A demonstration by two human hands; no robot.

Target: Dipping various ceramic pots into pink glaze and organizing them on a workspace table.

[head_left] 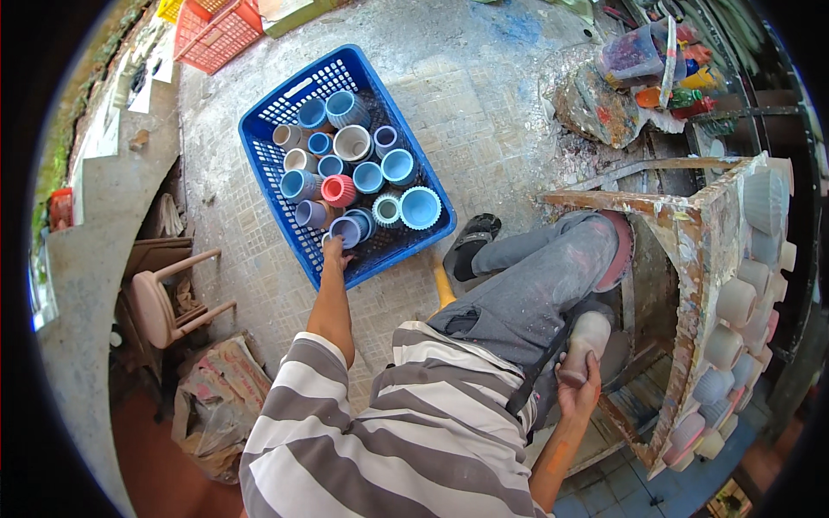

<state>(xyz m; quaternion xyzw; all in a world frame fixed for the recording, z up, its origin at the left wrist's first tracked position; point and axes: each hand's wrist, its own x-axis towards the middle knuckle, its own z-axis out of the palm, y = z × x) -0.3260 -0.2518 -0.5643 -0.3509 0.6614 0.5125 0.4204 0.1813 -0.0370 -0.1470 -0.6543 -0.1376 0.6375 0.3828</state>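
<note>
My left arm reaches down into a blue plastic crate (443, 226) on the floor. There my left hand (335, 250) grips the near side of a small lavender pot (348, 230), its fingers partly hidden. Around it stand several pots in blue, white and lavender, among them a red ribbed pot (338, 190) and a light blue ribbed pot (420, 208). Beside my right thigh, my right hand (580, 388) is wrapped round a brownish pot with a pale end (591, 331), held away from the crate.
At my right stands a paint-stained wooden table (686, 229) with several pots along its far side (736, 300). Paint bottles (701, 79) and a clear tub (629, 57) lie beyond it. A small stool (154, 309) and a crumpled sack (223, 393) are on the left.
</note>
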